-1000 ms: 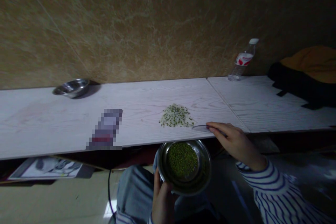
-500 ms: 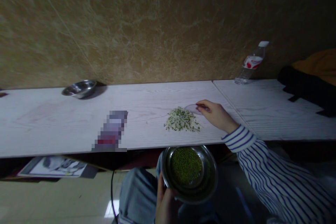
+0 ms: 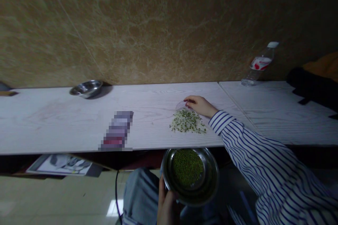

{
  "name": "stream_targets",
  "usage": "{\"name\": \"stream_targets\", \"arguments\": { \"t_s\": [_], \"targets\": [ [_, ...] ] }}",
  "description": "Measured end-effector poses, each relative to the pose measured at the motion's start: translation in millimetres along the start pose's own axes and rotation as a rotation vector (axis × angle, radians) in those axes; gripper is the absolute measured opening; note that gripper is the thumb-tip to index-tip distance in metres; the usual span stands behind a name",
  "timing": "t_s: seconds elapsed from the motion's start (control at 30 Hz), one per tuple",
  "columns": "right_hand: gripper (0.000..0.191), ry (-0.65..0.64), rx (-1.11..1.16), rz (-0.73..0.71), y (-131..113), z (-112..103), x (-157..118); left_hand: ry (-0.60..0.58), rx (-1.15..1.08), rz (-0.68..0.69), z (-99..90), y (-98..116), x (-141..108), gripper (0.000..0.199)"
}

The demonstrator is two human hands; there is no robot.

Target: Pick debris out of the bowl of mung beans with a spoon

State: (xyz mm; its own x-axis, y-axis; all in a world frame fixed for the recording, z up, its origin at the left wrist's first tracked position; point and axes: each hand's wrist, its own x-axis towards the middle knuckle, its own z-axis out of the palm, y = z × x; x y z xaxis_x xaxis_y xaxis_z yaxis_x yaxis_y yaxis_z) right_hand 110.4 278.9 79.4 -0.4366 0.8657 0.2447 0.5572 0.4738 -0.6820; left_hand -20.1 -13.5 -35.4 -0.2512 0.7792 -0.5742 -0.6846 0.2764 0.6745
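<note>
Where the right hand [image 3: 200, 106] grips: thumb and fingers are pinched on a thin, transparent, curved-edged piece [image 3: 181, 105], at the far edge of the pile.
Pile: loose green beans mixed with white grains [image 3: 188, 122], spread on the white, wood-grained table [image 3: 150, 112] near its front edge.
Left hand [image 3: 167, 205]: closed on the near-left rim of a round, shiny steel bowl [image 3: 212, 188], below the table's front edge.
Bowl contents: many small green beans [image 3: 188, 167].
Table, left: a blurred-out purplish flat item [image 3: 117, 130]; behind it, a smaller shiny steel bowl [image 3: 89, 94] near the brown marbled wall [image 3: 158, 35].
Table, right: a clear, white-capped plastic bottle [image 3: 260, 64], upright.
</note>
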Motion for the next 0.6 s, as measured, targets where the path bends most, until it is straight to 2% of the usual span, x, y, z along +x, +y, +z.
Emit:
{"name": "stream_targets", "arguments": {
  "t_s": [0.13,0.6],
  "targets": [
    [0.025,-0.056,0.061,-0.004,-2,-2,-6,-0.015,-0.130,-0.061,0.8,4,-1,0.075],
    [0.025,-0.075,0.051,-0.060,-23,-10,-42,0.004,-0.086,-0.031,11.1,7,-8,0.073]
  ]
}}
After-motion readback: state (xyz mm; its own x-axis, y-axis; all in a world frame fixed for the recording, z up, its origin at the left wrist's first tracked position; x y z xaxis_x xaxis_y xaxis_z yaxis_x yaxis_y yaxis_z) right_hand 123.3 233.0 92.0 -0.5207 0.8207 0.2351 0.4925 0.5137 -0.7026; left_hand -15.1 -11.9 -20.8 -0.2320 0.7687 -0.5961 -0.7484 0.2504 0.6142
